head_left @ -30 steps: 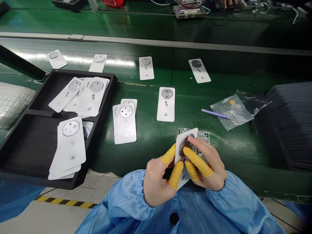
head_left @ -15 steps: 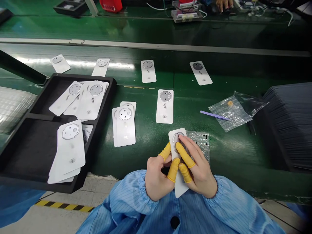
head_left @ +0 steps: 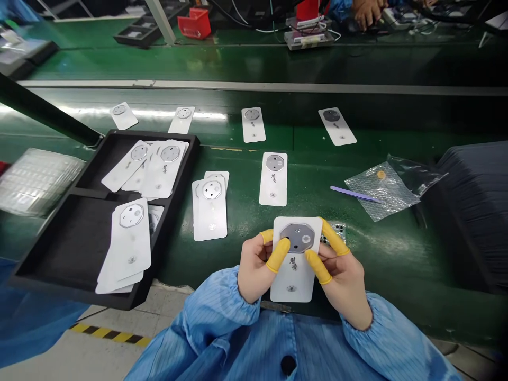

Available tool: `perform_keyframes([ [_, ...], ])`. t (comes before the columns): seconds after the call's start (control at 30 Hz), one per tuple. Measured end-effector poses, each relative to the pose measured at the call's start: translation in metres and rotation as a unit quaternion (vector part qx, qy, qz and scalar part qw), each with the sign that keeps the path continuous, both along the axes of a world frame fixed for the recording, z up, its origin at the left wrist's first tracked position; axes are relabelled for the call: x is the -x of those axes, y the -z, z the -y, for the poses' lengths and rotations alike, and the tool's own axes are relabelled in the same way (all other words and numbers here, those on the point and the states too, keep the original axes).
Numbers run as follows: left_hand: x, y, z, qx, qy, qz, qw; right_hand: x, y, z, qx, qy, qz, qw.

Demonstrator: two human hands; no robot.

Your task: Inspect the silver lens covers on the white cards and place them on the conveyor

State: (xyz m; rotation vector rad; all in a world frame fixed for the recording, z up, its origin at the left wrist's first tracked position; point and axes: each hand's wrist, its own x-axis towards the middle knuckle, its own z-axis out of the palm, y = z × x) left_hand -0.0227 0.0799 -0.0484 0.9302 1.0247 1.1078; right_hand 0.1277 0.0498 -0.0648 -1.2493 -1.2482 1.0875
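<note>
While your left hand (head_left: 256, 269) and right hand (head_left: 346, 278) pinch the white panel (head_left: 292, 275), you're likely steadying it; any turn calls for even grip.

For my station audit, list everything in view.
Held panel: one, white, front centre
Single panels: five, white, on green worktop
Tray: one, black, left
Overlapping panels: several, white, inside and beside tray
Slim tool: one, purple, right
Bubble wrap: one, clear, right
Dotted sheet: one, clear, behind right hand
Plastic stack: one, clear, left
Ridged stack: one, dark, right
Bin: one, red, top left
Far equipment: uncounted, mixed, top
Co-worker's hand: at least one, top right
Left hand, right hand: two, yellow-tipped, on held panel
Sleeves: two, blue, bottom
</note>
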Motion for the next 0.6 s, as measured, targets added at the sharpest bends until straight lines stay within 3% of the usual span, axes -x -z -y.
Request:
perform_keyframes([
  [0.3, 0.004, 0.001, -0.012, 0.054, -0.007, -0.016, 0.998, 0.000, 0.009, -0.005, 0.005, -0.077, -0.018, 0.997],
  [0.43, 0.011, 0.001, -0.014, 0.053, 0.040, 0.017, 0.998, -0.005, 0.009, -0.008, 0.011, -0.070, -0.028, 0.997],
  [0.5, 0.017, 0.000, -0.014, 0.040, 0.061, 0.021, 0.997, -0.005, 0.007, -0.010, 0.023, -0.098, -0.035, 0.994],
  [0.6, 0.027, 0.000, -0.012, 0.032, 0.062, -0.047, 0.996, 0.001, 0.003, -0.013, 0.053, -0.170, -0.044, 0.983],
])
